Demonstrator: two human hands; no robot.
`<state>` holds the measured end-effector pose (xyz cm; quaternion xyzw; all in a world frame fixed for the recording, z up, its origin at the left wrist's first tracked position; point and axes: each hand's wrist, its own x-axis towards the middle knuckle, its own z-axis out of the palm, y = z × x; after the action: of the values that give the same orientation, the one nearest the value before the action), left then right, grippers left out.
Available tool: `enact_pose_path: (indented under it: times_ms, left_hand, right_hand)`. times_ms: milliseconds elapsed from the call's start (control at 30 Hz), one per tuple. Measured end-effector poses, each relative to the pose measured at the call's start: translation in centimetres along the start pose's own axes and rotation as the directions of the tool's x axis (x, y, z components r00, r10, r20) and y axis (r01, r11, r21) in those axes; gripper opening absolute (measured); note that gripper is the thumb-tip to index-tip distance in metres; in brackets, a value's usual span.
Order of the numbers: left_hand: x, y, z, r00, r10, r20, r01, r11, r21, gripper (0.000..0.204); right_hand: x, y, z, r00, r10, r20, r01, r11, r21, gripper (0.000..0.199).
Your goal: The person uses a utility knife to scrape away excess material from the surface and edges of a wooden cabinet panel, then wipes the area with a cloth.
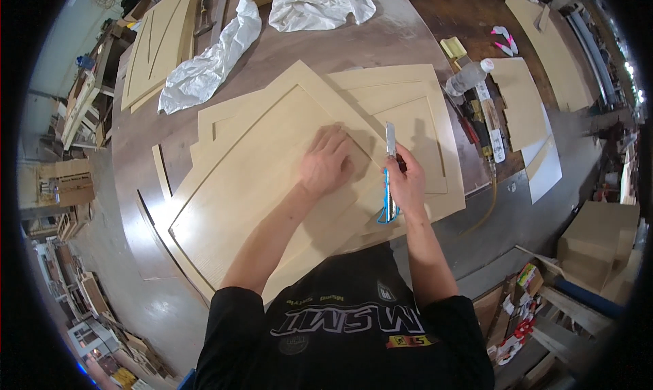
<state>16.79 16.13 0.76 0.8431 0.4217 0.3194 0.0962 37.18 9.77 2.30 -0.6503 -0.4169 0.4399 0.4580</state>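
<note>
Apparently for steadiness, the left hand [326, 164], fingers bunched, rests on a beige panel [252, 172] atop other panels [445, 194], while the right hand's [407, 180] fingers clamp a blue knife [388, 196], metal end facing far, likely for safety.

My bare left forearm [273, 230] slants up and to the right, my bare right forearm [428, 257] leans to the left; my left hand [326, 164] lies palm down with fingers [331, 140] bent, while my right hand [407, 183], near it, is curled in a grip, thumb side turned inward
</note>
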Motion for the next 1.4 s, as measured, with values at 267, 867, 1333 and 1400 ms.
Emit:
enact_pose_path:
  times_ms: [267, 867, 1333, 1400]
  left_hand:
    - [0.0, 0.0, -0.4, 0.999, 0.000, -0.047, -0.005, 0.994, -0.105, 0.035]
    - [-1.1, -0.4, -0.1, 0.995, 0.050, -0.085, -0.046, 0.998, 0.049, 0.036]
    - [-1.4, -0.8, -0.1, 0.998, 0.018, -0.058, -0.014, 0.998, 0.064, 0.036]
    - [-1.5, -0.7, -0.4, 0.998, 0.040, -0.041, -0.037, 0.997, 0.066, 0.034]
  right_hand:
    - [0.2, 0.5, 0.0, 1.000, -0.008, -0.017, 0.008, 0.999, -0.040, 0.036]
    - [0.1, 0.1, 0.2, 1.000, 0.014, -0.013, -0.015, 0.998, -0.061, 0.038]
    - [0.1, 0.1, 0.3, 1.000, -0.003, -0.013, 0.003, 1.000, -0.026, 0.038]
    - [0.2, 0.6, 0.1, 1.000, -0.012, -0.017, 0.012, 0.999, -0.034, 0.037]
